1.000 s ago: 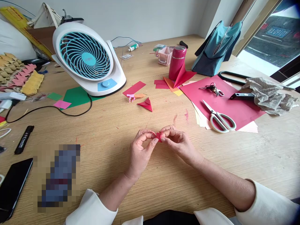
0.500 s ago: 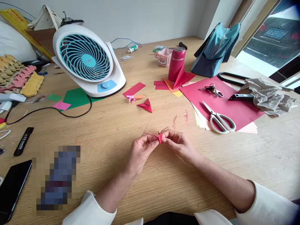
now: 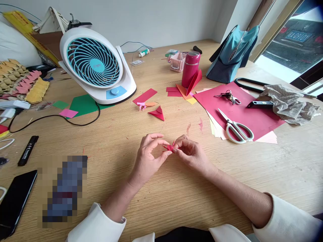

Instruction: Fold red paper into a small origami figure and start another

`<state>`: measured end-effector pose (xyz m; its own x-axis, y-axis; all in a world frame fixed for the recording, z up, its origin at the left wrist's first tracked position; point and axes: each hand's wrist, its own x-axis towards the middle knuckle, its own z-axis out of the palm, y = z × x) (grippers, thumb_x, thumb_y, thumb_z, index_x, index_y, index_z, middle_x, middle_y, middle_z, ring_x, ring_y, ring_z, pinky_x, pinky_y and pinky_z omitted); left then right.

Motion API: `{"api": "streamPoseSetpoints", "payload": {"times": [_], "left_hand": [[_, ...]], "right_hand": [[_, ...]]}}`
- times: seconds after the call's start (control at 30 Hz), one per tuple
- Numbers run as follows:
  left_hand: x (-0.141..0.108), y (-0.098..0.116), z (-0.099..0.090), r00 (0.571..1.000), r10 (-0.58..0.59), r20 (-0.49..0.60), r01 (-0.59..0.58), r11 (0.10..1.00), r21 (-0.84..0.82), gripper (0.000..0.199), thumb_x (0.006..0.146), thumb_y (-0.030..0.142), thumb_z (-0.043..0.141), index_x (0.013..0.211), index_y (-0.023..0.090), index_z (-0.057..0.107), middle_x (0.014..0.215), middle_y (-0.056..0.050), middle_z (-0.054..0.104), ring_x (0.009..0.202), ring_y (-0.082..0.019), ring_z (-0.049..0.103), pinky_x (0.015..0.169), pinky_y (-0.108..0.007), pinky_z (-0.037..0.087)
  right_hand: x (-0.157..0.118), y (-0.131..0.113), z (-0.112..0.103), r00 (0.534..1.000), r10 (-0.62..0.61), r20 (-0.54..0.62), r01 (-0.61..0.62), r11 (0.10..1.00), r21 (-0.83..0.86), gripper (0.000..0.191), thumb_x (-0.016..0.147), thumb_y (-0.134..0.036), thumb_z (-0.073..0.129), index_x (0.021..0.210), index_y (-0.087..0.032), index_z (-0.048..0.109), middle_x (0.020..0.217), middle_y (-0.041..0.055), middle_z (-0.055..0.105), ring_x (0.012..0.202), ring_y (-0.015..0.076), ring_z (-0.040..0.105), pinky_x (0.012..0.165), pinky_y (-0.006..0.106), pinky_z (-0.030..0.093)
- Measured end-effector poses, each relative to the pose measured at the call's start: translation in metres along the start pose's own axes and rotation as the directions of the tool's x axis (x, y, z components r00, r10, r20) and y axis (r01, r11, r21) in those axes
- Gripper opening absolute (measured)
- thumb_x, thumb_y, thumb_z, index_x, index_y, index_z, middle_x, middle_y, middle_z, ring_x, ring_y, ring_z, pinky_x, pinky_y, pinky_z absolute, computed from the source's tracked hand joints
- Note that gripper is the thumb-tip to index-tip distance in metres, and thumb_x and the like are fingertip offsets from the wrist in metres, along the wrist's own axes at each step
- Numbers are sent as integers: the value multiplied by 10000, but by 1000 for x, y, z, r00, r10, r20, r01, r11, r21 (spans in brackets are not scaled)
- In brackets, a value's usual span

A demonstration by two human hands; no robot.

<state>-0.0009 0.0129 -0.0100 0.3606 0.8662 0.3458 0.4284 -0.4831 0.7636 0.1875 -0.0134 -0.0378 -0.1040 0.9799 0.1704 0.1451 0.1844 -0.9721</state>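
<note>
A small red origami crane (image 3: pixel 170 148) with thin points sticking out is held above the table's front middle. My left hand (image 3: pixel 149 158) has its thumb and index finger around the crane's left side, with the other fingers raised and curved. From the right, my right hand (image 3: pixel 193 154) pinches the crane between thumb and fingertips. Beyond my hands lie a red folded paper piece (image 3: pixel 157 113), a pink folded figure with an orange tip (image 3: pixel 142 106) and a dark red paper strip (image 3: pixel 145 96).
A white fan (image 3: pixel 97 65) stands at the back left, its black cable crossing the table. Scissors (image 3: pixel 237 129) and keys (image 3: pixel 229 96) lie on red paper (image 3: pixel 262 124) at right. Behind are a thermos (image 3: pixel 189 69) and a blue bag (image 3: pixel 228 57). A phone (image 3: pixel 16 201) and marker (image 3: pixel 28 151) lie left.
My left fingers have lifted and spread a little, and the crane has turned in my fingertips. The folded red sheet by the thermos has swung narrower. The view has shifted slightly.
</note>
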Motion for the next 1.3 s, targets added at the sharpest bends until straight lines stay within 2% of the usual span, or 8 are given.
{"api": "streamPoseSetpoints", "payload": {"times": [0.23,0.57,0.73,0.87,0.97,1.03,1.17,1.3], "left_hand": [[1,-3,-3,995,12,103,-17,999,44,56,818,203,755,798,219,706,987,-49,680,1013,-223,596,948,-386,451],[1,-3,-2,992,8,124,-6,1000,-15,69,862,222,703,794,216,689,866,-33,688,894,-203,603,868,-349,453],[1,0,-1,989,-16,147,17,1000,-3,98,879,213,663,782,208,647,844,-35,679,857,-200,598,842,-342,448],[0,1,0,986,-28,162,26,999,19,107,881,192,638,776,201,626,853,-36,675,867,-201,591,839,-339,443],[0,0,-1,984,-90,155,91,996,-2,128,875,221,645,751,198,631,823,-32,665,850,-199,595,823,-331,441],[1,-3,-3,974,-179,138,187,981,-49,138,859,261,667,741,192,650,800,-33,672,832,-200,613,817,-330,441],[5,-6,-8,916,-361,175,389,905,-170,188,829,343,693,745,175,697,783,-40,721,788,-195,646,797,-319,455],[7,-7,-9,878,-414,239,470,842,-265,208,817,358,687,753,161,700,791,-42,739,770,-180,655,756,-286,479]], "right_hand": [[-3,-6,2,998,-29,56,30,999,-16,96,908,-246,643,826,-199,661,890,39,597,839,157,580,774,305,470],[-3,-1,4,999,12,46,-14,999,42,202,901,-382,667,822,-198,644,872,37,608,809,156,598,758,313,490],[-3,2,5,995,80,60,-90,977,196,242,870,-390,706,961,-212,570,891,29,632,809,149,622,743,298,523],[-3,7,6,994,90,57,-100,971,217,357,865,-337,711,1151,-228,528,905,17,615,827,147,617,782,313,521],[-2,10,6,995,89,50,-99,966,241,469,857,-335,717,1246,-243,472,898,12,613,834,153,615,773,315,513],[-1,11,6,995,91,46,-100,962,253,442,874,-354,693,1239,-240,470,891,16,618,832,156,613,750,310,503],[2,9,4,996,91,5,-90,967,239,359,897,-355,650,1189,-222,491,840,5,593,781,149,575,691,294,467],[2,7,3,994,104,22,-107,976,190,302,906,-319,617,1164,-207,507,854,9,582,785,147,562,700,299,460]]}}
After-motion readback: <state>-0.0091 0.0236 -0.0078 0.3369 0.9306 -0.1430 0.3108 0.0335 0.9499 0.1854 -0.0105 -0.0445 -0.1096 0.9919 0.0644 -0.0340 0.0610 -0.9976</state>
